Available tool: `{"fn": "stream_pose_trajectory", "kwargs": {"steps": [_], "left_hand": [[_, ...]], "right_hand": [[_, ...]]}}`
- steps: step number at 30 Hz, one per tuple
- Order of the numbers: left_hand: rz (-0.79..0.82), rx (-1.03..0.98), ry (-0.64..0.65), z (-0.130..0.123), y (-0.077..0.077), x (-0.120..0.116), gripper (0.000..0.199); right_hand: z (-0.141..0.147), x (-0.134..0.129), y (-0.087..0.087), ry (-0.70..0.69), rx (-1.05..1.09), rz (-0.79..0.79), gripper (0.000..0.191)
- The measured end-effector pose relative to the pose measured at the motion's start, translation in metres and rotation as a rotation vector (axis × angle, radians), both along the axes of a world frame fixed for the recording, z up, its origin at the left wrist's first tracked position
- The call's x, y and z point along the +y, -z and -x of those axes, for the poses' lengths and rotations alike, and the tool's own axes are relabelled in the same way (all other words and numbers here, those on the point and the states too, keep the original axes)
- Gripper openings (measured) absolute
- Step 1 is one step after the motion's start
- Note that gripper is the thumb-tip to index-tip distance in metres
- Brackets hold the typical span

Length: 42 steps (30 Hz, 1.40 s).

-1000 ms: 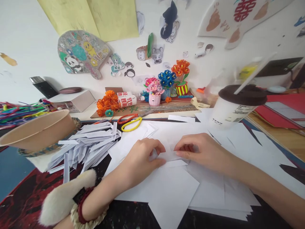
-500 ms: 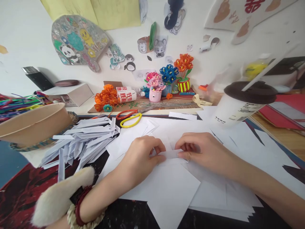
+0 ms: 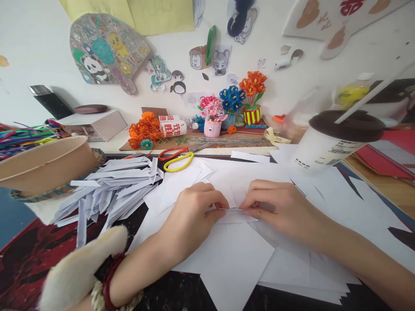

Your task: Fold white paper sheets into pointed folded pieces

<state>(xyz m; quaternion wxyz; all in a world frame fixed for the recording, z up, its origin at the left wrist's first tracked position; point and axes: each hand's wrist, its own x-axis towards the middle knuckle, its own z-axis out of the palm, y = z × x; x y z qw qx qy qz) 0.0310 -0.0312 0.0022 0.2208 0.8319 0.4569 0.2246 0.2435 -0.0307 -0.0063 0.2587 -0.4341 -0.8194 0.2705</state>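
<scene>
Between my two hands is a narrow folded strip of white paper (image 3: 236, 216), lying over a larger white sheet (image 3: 236, 259). My left hand (image 3: 202, 211) pinches the strip's left part between thumb and fingers. At its right part, my right hand (image 3: 272, 203) pinches the same strip. The fingertips of both hands are a short gap apart along the upper edge. White sheets (image 3: 324, 211) are spread under and around the hands. A heap of folded white paper strips (image 3: 113, 185) lies to the left of my left hand.
Red and yellow handled scissors (image 3: 178, 162) lie behind the sheets. A lidded cup with a straw (image 3: 327, 151) stands at the right. A beige bowl (image 3: 48, 164) is at the left, and a fluffy white object (image 3: 84, 268) is by my left wrist. Handmade flowers (image 3: 212, 112) stand at the back.
The strip's upper part has been turned down flatter, and both hands' fingertips have closed in along its upper edge. The camera view has shifted slightly.
</scene>
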Motion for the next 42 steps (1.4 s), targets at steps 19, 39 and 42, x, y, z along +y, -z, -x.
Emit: {"fn": "stream_pose_trajectory", "kwargs": {"steps": [19,39,42], "left_hand": [[0.023,0.011,-0.024,0.0036,-0.0065,0.0019,0.012],[-0.011,-0.009,0.000,0.0050,-0.0038,0.0039,0.018],[-0.031,0.008,0.016,0.0055,-0.0016,0.0041,0.020]], "right_hand": [[-0.0071,0.0024,-0.0040,0.051,-0.024,0.068,0.019],[-0.0063,0.0030,-0.0042,0.036,-0.030,-0.005,0.024],[-0.0070,0.0033,-0.0024,0.021,-0.025,-0.012,0.023]]}}
